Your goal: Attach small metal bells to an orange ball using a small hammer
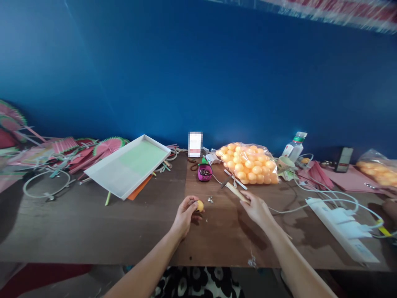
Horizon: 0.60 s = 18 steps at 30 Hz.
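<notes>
My left hand (185, 216) pinches a small orange ball (200, 206) over the brown table. My right hand (257, 208) is closed around the light wooden handle of a small hammer (236, 191). The hammer's dark head points left and away from me, apart from the ball. Between my hands lies a little cluster of shiny metal pieces (210, 199). Farther back, a purple container (205, 173) holds many small dark pieces. Behind the hammer lies a clear plastic bag of orange balls (251, 163).
A white tray (116, 182) leans at the left, near pink paper fans (110, 145) and loops of tubing. On the right are a white power strip (339, 227) with cables, a bottle (294, 147) and another bag of balls (380, 167). Someone's hand (390, 192) shows at the right edge.
</notes>
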Tool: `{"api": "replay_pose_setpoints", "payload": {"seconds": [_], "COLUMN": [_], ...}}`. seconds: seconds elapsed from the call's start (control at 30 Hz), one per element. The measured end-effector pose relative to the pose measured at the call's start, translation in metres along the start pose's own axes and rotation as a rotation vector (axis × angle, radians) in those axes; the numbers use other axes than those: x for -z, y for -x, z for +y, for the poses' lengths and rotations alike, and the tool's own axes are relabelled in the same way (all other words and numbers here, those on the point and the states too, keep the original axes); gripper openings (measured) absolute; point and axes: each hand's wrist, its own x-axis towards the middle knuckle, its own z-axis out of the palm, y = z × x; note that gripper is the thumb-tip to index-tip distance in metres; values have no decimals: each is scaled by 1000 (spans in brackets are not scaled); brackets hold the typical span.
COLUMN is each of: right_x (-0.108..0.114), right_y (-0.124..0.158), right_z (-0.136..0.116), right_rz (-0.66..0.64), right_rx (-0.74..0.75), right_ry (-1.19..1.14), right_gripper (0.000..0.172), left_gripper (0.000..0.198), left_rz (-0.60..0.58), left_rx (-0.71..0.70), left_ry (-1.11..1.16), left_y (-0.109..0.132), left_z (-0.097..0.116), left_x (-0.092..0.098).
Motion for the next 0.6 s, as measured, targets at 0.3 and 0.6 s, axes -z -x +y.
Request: {"api": "replay_pose_setpoints", "payload": {"seconds": [0.3, 0.6], "right_x": [-11, -38], "right_y": [-13, 5], "right_z": [4, -69], "right_rz": [128, -136], "right_rx": [83, 259], "right_ry": [204, -136], "right_gripper": [31, 15], "left_gripper": [34, 48], "left_rz": [19, 34], "left_rx": [-5, -10], "left_ry": [25, 42], "left_y": [-1, -3], "left_z": [1, -3], "left_x": [0, 2]}}
